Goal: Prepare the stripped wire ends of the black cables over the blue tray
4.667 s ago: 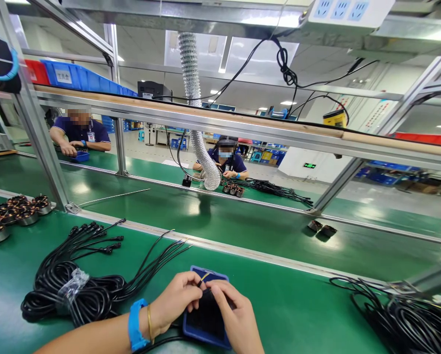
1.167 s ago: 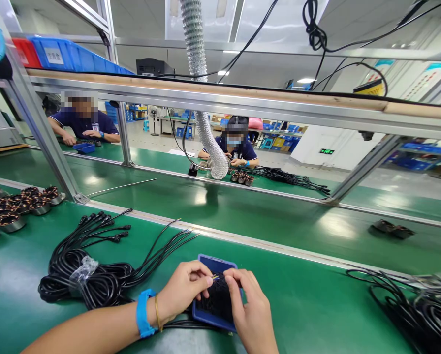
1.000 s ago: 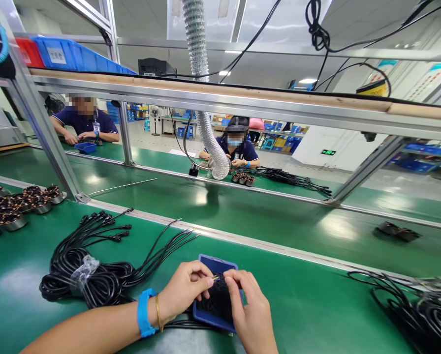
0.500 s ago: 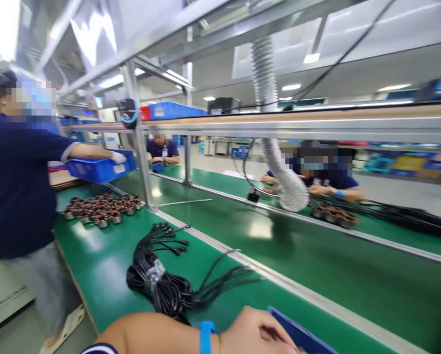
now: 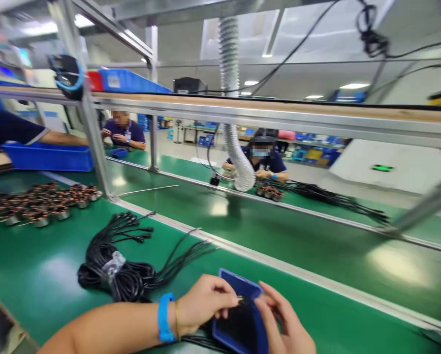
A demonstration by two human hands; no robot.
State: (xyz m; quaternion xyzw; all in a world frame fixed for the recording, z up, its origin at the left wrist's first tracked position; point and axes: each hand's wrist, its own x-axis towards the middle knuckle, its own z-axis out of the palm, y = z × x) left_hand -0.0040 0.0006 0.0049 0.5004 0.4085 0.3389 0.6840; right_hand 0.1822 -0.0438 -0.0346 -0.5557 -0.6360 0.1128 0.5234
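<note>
My left hand (image 5: 205,302) hovers over a shallow blue tray (image 5: 238,285), pinching a thin wire end with a brass-coloured tip (image 5: 239,298). A dark mass of black wire (image 5: 238,327) fills the tray, partly hidden by my fingers. My right hand (image 5: 285,322) curves over the tray's right rim, and I cannot tell whether it grips anything. To the left of the tray lies a coiled black cable bundle (image 5: 113,275), bound with clear plastic wrap, its loose ends fanning out towards the back.
Several copper-wound motor stators (image 5: 39,209) stand at the left of the green bench (image 5: 316,295). A co-worker's arm holds a blue crate (image 5: 47,157) there. An aluminium frame (image 5: 279,115) and silver duct hose (image 5: 238,162) rise ahead; two co-workers sit beyond.
My view swung left and partly back. A co-worker with a blue crate came into view at the left. My hands stay at the blue tray, and the left still pinches the wire end.
</note>
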